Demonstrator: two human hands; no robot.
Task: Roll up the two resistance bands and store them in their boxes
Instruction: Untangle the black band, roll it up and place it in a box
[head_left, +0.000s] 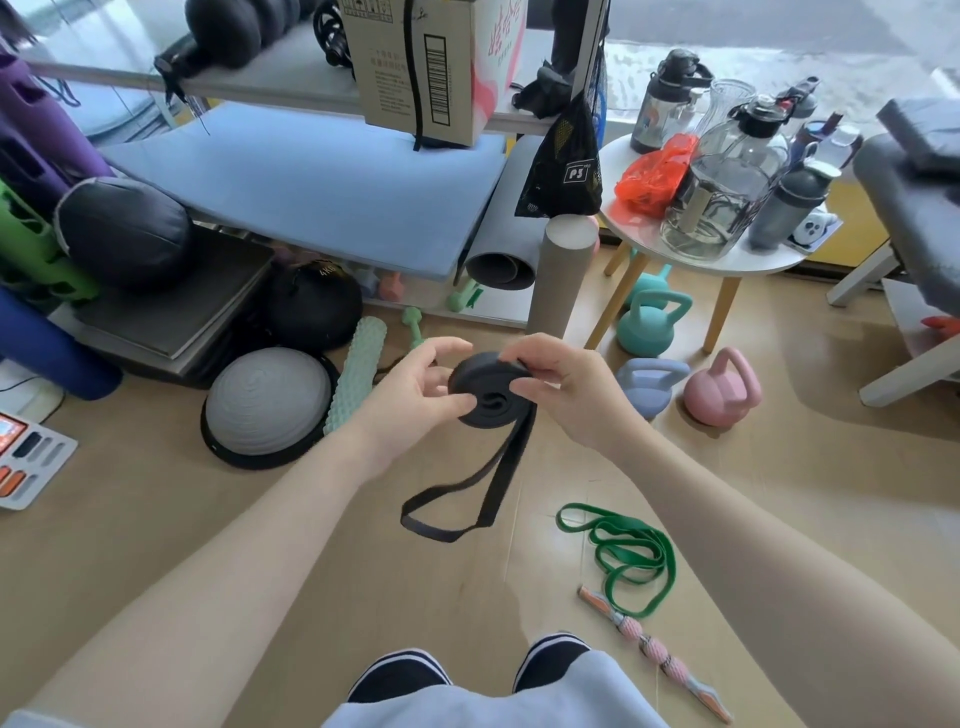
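From my head camera, looking down: my left hand (415, 387) and right hand (563, 387) hold a black resistance band (485, 395) at chest height above the wooden floor (208, 545). Most of it is wound into a tight flat coil. My left thumb and fingers pinch the coil's left side; my right thumb and forefinger pinch its upper right edge. The unrolled tail hangs below in a loop. A green resistance band (631, 556) lies loose on the floor to my right, touching a pink massage stick (657, 652). My feet show below.
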